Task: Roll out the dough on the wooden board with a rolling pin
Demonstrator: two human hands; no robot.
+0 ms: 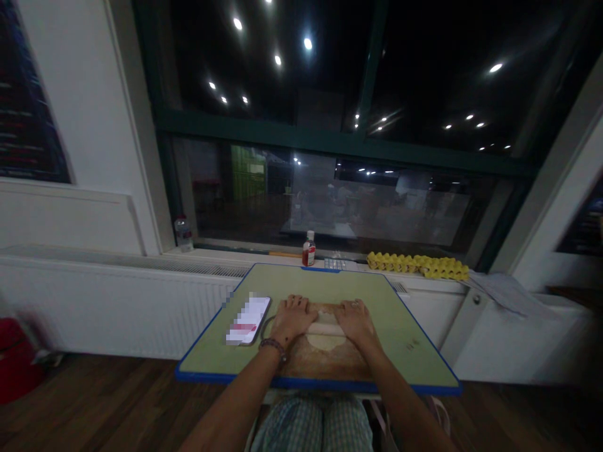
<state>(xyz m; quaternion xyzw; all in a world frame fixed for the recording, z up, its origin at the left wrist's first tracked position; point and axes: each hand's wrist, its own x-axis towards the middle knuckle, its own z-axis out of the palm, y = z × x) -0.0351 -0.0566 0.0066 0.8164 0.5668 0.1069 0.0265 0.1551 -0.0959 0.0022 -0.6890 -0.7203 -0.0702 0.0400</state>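
A pale rolling pin [325, 328] lies across a flat, light sheet of dough [326, 342] on a floury brown wooden board [325, 367]. My left hand [294, 319] is over the pin's left end, its fingers bent down at the front; a beaded bracelet circles that wrist. Over the right end sits my right hand [355, 320], fingers likewise curled forward and down, with a ring showing. Both hands cover the ends of the pin, and their fingertips are partly hidden. Left of my left hand, a phone [249, 321] with a lit screen rests on the table.
The board is on a small green folding table [414, 351] with a blue edge. Behind it, the windowsill carries a small bottle of reddish liquid [309, 250], yellow egg trays [417, 265], a clear plastic bottle [183, 234] and a grey cloth [511, 294]. A red container [16, 358] stands at far left.
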